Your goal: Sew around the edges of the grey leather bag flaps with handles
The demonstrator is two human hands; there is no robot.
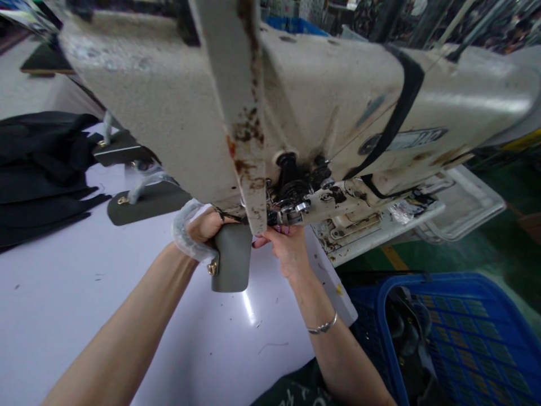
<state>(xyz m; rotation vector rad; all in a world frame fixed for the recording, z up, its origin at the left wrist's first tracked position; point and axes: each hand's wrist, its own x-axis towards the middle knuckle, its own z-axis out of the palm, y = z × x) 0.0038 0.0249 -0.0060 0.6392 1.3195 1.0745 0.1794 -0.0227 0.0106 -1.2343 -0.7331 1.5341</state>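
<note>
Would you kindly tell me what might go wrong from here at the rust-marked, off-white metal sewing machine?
The right hand sits close to the working parts of the sewing machine, so a finger might get pinched. The whitish, plastic-wrapped curved handle on the flat grey-green panel arcs across the left hand at the wrist, so it could snag and tug the panel askew.
</note>
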